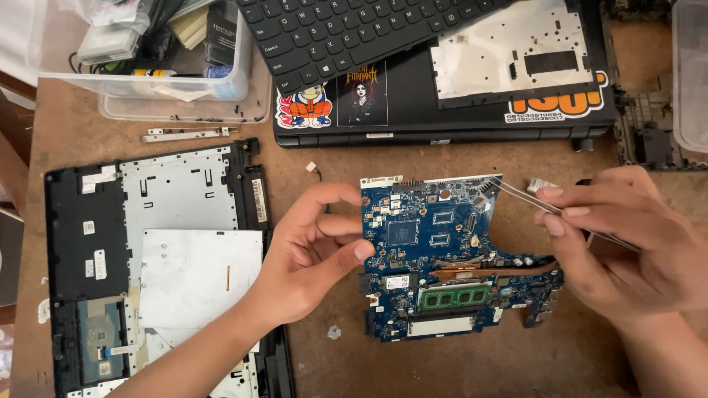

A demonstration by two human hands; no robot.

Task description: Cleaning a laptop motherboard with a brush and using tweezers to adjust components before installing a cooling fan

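Note:
A blue laptop motherboard (442, 250) with a green memory stick (455, 297) and a copper heat pipe lies on the brown table. My left hand (313, 250) pinches the board's left edge with thumb and fingers. In my right hand (627, 236) I grip thin metal tweezers (527, 199), their tips touching the board's upper right corner. A small white piece sits just above my right fingers.
A laptop palm-rest shell (158, 258) lies face down at the left. A black laptop base (457, 110) with stickers and a loose keyboard (346, 29) sits at the top. Clear plastic bins (147, 81) of parts stand top left; another plastic bin is at the right edge.

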